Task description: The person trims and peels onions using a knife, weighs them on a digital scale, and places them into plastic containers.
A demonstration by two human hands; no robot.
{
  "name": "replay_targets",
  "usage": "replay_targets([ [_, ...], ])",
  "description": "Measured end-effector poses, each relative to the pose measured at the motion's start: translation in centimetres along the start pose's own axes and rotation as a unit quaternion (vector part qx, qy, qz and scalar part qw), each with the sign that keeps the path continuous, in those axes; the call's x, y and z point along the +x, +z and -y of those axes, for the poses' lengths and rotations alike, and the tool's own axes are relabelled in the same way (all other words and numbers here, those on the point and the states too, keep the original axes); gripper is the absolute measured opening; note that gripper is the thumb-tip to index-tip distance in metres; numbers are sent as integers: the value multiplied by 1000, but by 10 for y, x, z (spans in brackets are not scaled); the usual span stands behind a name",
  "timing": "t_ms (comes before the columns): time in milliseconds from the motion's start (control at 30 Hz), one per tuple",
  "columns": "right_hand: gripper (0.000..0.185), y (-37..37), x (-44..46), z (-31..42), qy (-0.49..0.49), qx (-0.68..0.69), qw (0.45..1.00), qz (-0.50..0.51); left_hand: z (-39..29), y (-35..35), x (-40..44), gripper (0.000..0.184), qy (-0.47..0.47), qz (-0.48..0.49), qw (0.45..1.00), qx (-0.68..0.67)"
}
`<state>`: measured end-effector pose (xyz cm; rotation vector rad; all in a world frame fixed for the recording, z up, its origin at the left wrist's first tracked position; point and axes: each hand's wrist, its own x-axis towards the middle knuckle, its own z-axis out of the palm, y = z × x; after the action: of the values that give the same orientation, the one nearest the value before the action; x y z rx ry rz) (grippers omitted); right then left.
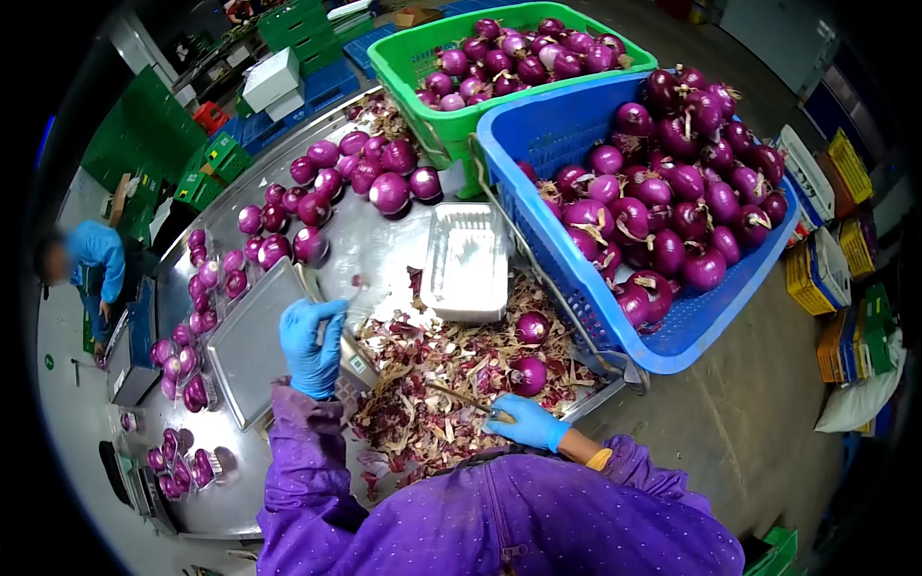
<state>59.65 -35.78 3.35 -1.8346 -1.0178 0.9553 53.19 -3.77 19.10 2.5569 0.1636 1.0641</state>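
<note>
My left hand (311, 348), in a blue glove, is raised beside a grey tray (254, 341). Its thumb and forefinger are apart, and nothing shows between them. A small, blurred dark-red scrap (358, 281) is just right of the fingertips. My right hand (526, 423), also gloved, grips a small knife (461, 396) whose blade points left over a heap of onion skins (413, 413). Two red onions, one at the heap's right (528, 376) and another above it (532, 327), lie close to that hand. Beyond the heap stands a clear plastic container (467, 259).
A blue basket (663, 360) full of red onions stands at the right, with a green basket (408, 72) of onions behind it. Peeled onions (389, 193) lie across the metal table (360, 240). Packed onions (181, 470) line its left side. A person in blue (99, 254) is at far left.
</note>
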Motion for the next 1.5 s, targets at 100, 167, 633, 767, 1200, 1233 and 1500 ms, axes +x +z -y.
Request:
replay_targets([
  [100, 38, 6, -2, 5, 22, 46, 998, -25, 25, -28, -29, 10, -53, -18, 997, 54],
  [167, 38, 12, 0, -4, 2, 64, 997, -52, 37, -41, -46, 12, -43, -21, 991, 124],
  [633, 34, 17, 9, -7, -50, 30, 989, -135, 33, -25, -27, 67, -105, 49, 993, -32],
  [767, 31, 10, 9, -6, -6, 60, 996, -66, -61, 20, 80, 56, -49, 105, 965, -236],
  [1200, 29, 46, 11, -123, 29, 141, 986, -88, -192, 266, 195, 92, 202, 682, 643, 283],
  [1233, 29, 61, 11, -147, 22, 157, 984, -85, -189, 271, 190, 92, 198, 692, 633, 285],
  [1500, 28, 15, -16, -114, 15, 197, 978, -61, -186, 281, 193, 82, 190, 673, 673, 241],
])
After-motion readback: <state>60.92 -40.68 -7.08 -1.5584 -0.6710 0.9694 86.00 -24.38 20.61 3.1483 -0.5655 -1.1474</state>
